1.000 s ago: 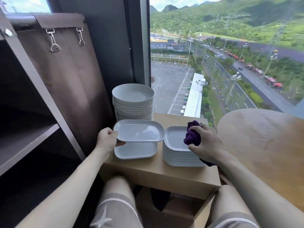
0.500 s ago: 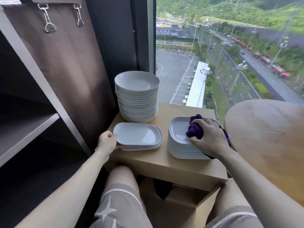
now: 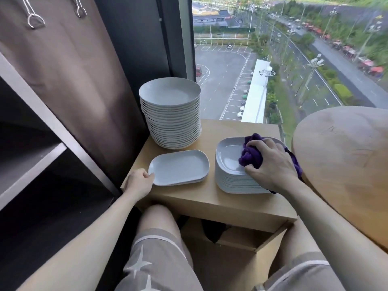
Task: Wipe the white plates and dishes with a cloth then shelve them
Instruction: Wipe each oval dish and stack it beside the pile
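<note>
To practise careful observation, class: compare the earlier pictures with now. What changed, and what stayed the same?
The left hand lowered the oblong dish onto the dish beneath and still holds its rim. The right hand stays gripping the purple cloth on the dish stack; the round plate stack is unmoved.

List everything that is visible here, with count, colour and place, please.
small table: one, light wood, at window
round plates: one tall stack, white, table's back
oblong dishes: two, white, table's front left
dish stack: one, white, table's front right
cloth: one, purple, on dish stack
round table: one, light wood, right
shelf unit: one, dark, left
curtain: one, brown, back left
left hand: grips oblong dishes' edge
right hand: grips cloth
</note>
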`<state>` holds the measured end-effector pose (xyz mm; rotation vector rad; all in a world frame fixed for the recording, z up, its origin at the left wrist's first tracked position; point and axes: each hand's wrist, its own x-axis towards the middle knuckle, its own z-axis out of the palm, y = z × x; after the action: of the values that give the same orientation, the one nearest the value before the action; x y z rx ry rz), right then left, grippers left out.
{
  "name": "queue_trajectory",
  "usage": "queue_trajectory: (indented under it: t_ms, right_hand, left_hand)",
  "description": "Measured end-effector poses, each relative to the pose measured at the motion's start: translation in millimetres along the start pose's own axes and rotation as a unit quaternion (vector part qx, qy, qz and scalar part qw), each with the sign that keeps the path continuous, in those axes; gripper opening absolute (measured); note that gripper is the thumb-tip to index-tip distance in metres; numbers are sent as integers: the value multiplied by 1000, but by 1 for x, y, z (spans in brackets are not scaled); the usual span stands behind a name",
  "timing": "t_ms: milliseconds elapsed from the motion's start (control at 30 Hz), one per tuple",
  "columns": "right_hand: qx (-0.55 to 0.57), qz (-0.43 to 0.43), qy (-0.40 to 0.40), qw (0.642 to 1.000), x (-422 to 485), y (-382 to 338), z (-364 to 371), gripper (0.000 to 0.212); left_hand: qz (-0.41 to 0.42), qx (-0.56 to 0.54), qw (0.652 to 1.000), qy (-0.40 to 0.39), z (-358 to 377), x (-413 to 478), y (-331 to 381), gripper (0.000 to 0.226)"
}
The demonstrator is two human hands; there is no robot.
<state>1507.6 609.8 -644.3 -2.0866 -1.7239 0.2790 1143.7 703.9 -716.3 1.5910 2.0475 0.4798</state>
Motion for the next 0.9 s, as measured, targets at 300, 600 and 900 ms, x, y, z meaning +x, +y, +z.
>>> queue_trajectory:
  t_ms: [300,600,900]
  right_hand:
    - [19,-5,-9,1000,0,2,-2,60]
    - [16,8,-85,996,11,-2,-12,68]
    - [13,15,-88,996,13,-7,-12,69]
  left_hand:
    - [-9,25,998,52,1,0,6,34]
    - [280,-100,919,-258,42,-61,133,142]
    - [220,-234,902,-288,76,-51,151,119]
